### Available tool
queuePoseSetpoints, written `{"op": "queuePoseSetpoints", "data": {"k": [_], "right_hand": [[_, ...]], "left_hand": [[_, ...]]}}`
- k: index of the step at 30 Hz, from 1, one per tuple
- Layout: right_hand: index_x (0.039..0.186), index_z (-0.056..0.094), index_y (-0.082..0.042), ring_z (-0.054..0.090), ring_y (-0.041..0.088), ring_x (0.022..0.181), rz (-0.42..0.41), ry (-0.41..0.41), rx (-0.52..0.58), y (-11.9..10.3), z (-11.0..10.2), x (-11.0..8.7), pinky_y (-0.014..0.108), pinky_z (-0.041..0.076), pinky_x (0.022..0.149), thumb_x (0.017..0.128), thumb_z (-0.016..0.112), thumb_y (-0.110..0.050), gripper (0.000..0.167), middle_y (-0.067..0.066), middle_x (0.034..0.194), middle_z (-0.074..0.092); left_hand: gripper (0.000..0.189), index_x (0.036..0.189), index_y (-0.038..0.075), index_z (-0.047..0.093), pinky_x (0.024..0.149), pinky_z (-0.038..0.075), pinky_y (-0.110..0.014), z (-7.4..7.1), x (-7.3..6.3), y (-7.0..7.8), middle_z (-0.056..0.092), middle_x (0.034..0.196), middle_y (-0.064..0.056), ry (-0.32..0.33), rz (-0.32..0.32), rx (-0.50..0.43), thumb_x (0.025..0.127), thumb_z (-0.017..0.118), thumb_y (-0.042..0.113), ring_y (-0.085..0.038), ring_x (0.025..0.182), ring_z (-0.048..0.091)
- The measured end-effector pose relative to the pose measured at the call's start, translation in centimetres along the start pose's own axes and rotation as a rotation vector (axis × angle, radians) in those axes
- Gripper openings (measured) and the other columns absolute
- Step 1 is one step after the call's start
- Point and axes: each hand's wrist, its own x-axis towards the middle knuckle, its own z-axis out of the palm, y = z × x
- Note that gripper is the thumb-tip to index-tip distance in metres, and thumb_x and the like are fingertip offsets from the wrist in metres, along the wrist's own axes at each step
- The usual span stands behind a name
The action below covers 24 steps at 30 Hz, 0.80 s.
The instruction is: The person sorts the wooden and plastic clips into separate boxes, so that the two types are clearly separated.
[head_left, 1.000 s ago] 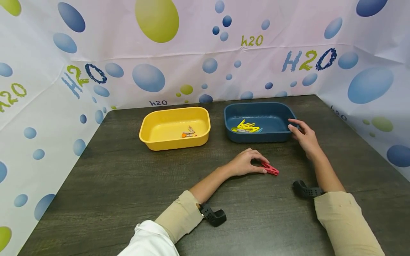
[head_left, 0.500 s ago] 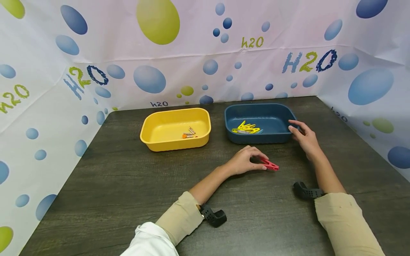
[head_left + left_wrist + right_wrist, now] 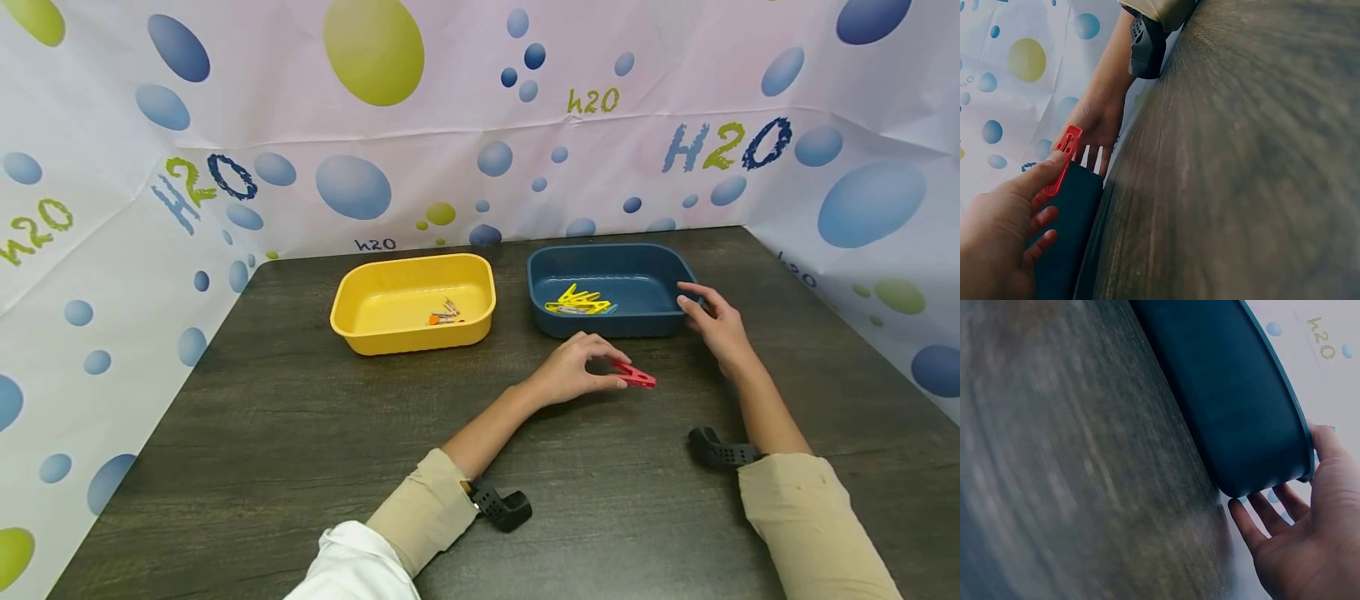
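Note:
A red clothespin [image 3: 637, 377] is pinched between the thumb and fingers of my left hand [image 3: 573, 371], a little above the dark table. In the left wrist view the clothespin [image 3: 1065, 156] is held by its handle end, its other end pointing away. My right hand [image 3: 716, 329] holds the near right corner of a dark blue bin [image 3: 618, 325]. In the right wrist view some fingers of that hand [image 3: 1310, 531] lie against the outer end wall and others reach over the rim. Several yellow clothespins [image 3: 577, 302] lie in the left part of this bin, with a greyish piece among them.
A yellow bin [image 3: 408, 340] stands left of the blue one. Small orange and metallic items [image 3: 446, 315] lie in it, too small to make out. A patterned white backdrop [image 3: 435, 125] rises behind and beside the table [image 3: 300, 433].
My left hand has lifted the red clothespin and brought it slightly toward the blue bin. The right hand stays on the bin's corner. The head view has shifted a little.

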Motion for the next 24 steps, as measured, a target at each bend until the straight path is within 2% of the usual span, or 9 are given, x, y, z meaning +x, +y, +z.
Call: {"op": "queuePoseSetpoints", "data": {"k": [11, 17, 21, 24], "right_hand": [[0.142, 0.037, -0.013, 0.036, 0.027, 0.122, 0.010, 0.001, -0.012, 0.0, 0.0, 0.1, 0.041, 0.034, 0.097, 0.095, 0.046, -0.039, 0.054, 0.020, 0.145, 0.023], [0.141, 0.038, -0.014, 0.037, 0.025, 0.122, 0.002, 0.003, -0.009, -0.1, 0.0, 0.0, 0.029, 0.038, 0.094, 0.095, 0.048, -0.039, 0.053, 0.019, 0.145, 0.023], [0.141, 0.038, -0.014, 0.038, 0.025, 0.121, 0.003, 0.004, -0.012, -0.1, 0.0, 0.0, 0.021, 0.041, 0.089, 0.095, 0.048, -0.039, 0.053, 0.020, 0.144, 0.024], [0.141, 0.038, -0.014, 0.037, 0.027, 0.121, 0.005, 0.004, -0.015, -0.1, 0.0, 0.0, 0.020, 0.041, 0.088, 0.095, 0.047, -0.039, 0.054, 0.020, 0.145, 0.024]], "left_hand": [[0.033, 0.107, 0.015, 0.070, 0.075, 0.037, -0.015, -0.8, 0.3, 0.6, 0.060, 0.100, 0.008, 0.044, -0.002, -0.016, 0.077, 0.076, 0.027, -0.008, 0.091, 0.046], [0.032, 0.106, 0.012, 0.070, 0.079, 0.039, -0.021, -1.8, 0.7, 0.7, 0.061, 0.099, 0.004, 0.062, 0.017, -0.021, 0.076, 0.076, 0.024, -0.013, 0.091, 0.050], [0.031, 0.105, 0.011, 0.070, 0.080, 0.037, -0.018, -2.4, 1.1, 0.8, 0.061, 0.099, 0.002, 0.070, 0.027, -0.005, 0.077, 0.076, 0.024, -0.011, 0.090, 0.050], [0.031, 0.106, 0.011, 0.069, 0.080, 0.039, -0.017, -2.8, 1.3, 0.8, 0.061, 0.104, 0.000, 0.066, 0.009, -0.010, 0.078, 0.075, 0.024, -0.010, 0.092, 0.050]]}}
